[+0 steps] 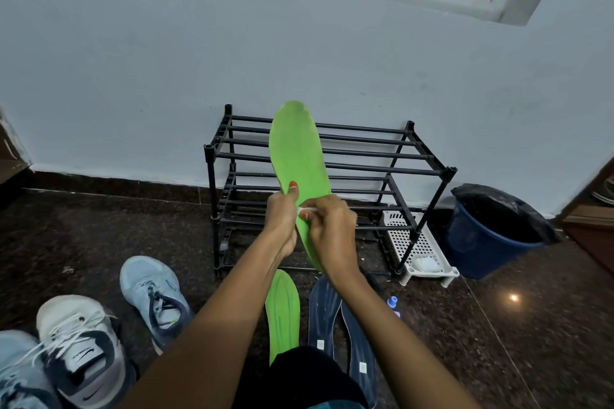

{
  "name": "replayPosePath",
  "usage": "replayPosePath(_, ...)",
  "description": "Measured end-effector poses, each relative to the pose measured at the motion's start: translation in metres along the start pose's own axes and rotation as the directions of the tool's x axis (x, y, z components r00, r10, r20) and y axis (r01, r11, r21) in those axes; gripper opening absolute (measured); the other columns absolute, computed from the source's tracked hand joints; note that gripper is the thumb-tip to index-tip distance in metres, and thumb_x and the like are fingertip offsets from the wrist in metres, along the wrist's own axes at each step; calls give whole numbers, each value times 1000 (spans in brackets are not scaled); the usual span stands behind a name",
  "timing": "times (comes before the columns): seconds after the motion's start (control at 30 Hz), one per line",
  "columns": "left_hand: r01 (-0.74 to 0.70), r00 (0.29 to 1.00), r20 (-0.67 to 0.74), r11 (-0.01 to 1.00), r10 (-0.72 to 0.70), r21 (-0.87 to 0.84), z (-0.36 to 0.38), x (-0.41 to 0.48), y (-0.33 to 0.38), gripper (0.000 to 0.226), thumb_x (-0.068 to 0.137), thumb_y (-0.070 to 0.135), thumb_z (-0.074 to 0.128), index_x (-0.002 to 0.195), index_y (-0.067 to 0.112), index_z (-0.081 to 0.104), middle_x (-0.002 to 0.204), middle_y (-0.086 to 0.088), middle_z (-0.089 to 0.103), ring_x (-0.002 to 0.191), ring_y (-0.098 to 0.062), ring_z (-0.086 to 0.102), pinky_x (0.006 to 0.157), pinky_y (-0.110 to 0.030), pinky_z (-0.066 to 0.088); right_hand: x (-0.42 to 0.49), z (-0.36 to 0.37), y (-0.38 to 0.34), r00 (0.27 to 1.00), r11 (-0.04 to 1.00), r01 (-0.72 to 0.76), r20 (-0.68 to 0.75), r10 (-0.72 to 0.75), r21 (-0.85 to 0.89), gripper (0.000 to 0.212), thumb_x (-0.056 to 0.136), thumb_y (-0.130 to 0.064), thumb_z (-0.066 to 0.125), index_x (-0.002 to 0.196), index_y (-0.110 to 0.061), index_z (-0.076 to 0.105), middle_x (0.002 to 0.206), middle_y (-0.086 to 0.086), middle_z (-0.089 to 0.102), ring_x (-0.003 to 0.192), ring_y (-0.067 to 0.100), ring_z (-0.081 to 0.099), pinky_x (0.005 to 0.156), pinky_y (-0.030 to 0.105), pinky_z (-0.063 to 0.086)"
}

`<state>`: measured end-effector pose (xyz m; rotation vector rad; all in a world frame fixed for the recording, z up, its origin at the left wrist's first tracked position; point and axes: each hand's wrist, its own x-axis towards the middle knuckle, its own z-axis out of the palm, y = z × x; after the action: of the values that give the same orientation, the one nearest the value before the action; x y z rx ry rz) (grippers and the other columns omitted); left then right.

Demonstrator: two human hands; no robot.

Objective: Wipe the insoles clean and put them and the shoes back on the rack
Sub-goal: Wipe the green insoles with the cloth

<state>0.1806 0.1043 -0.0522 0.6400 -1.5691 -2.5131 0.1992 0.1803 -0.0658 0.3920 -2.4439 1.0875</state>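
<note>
speckled dark floor point(99, 226) holds the rack point(365, 163); left hand point(282, 214) grips a green insole point(295, 149), right hand point(334, 234) pinches a white wipe point(307, 209).

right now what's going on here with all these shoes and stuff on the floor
A person is cleaning shoe insoles. The left hand holds a green insole up on end, and the right hand pinches a small white wipe against it. A second green insole and two dark blue insoles lie on the floor below, with the sneakers to the left. None of them is on the black rack yet.
</note>
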Motion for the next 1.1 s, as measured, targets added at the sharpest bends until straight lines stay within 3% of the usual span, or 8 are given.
replayPosePath(0.07, -6, 1000, 16, 1000, 7, -21, 2, -3, -1, 27, 101, 15, 37, 113, -2, 55, 94, -13, 63, 82, -25, 61, 80, -36, 51, 11, -2, 2, 998, 999, -40, -51, 41, 17, 10, 83, -5, 63, 89, -7, 71, 89, 6, 67, 86, 20, 58, 86, 37, 42)
replayPosePath(0.2, -24, 999, 21, 997, 25, -75, 1, -2, 0, 29, 101, 18, 38, 114, 0, 56, 99, -16, 64, 91, -30, 62, 86, -40, 51, 24, -9, -3, 994, 966, -103, 2, 106, 236, 9, 81, -3, 66, 88, 0, 71, 83, 9, 67, 70, 9, 58, 62, 5, 41)
replayPosePath(0.4, 71, 980, 194, 986, -41, -148, -1, -7, 3, 23, 95, 18, 50, 111, 4, 60, 89, -9, 68, 75, -18, 67, 65, -27, 55, 31, -6, -9, 983, 934, -133, -75, 167, 332, 12, 84, 1, 61, 92, 2, 69, 82, 2, 62, 68, -5, 50, 61, -1, 37)
replayPosePath(0.57, 174, 968, 216, 966, -132, -189, -6, -7, 6, 44, 100, 38, 33, 90, 6, 62, 74, -10, 69, 74, -23, 64, 64, -34, 52, 29, -7, -9, 990, 959, -141, 62, 129, 247, 13, 81, -2, 65, 94, 0, 70, 93, 13, 69, 74, 8, 56, 67, 2, 42)
replayPosePath(0.67, 176, 970, 201, 965, -136, -195, -10, -5, 8, 46, 100, 39, 31, 89, 5, 60, 66, -9, 70, 62, -22, 67, 53, -28, 55, 17, -6, -7, 985, 984, -114, 142, 95, 134, 13, 79, -5, 68, 91, -7, 73, 92, 9, 71, 83, 18, 62, 89, 37, 47)
replayPosePath(0.73, 190, 969, 190, 965, -155, -181, -12, -5, 10, 46, 100, 39, 30, 89, 6, 60, 63, -8, 70, 55, -20, 66, 47, -25, 54, 6, -9, -6, 982, 991, -94, 172, 76, 97, 13, 79, -5, 68, 90, -9, 73, 92, 7, 70, 87, 21, 62, 90, 46, 44)
replayPosePath(0.93, 230, 959, 201, 961, -198, -154, -10, -6, 7, 44, 101, 37, 31, 91, 6, 60, 71, -9, 70, 61, -22, 66, 50, -26, 55, -1, -14, -6, 975, 999, -33, 220, 26, 31, 16, 83, 4, 59, 94, 1, 70, 96, 17, 66, 89, 25, 61, 76, 24, 44)
replayPosePath(1.1, 234, 953, 232, 960, -195, -154, -2, -15, 5, 41, 102, 31, 29, 100, 2, 59, 83, -11, 65, 72, -22, 62, 63, -30, 53, 12, -5, -2, 991, 996, -2, 130, 13, -84, 19, 86, 4, 52, 96, 2, 67, 98, 19, 58, 92, 29, 53, 71, 26, 38)
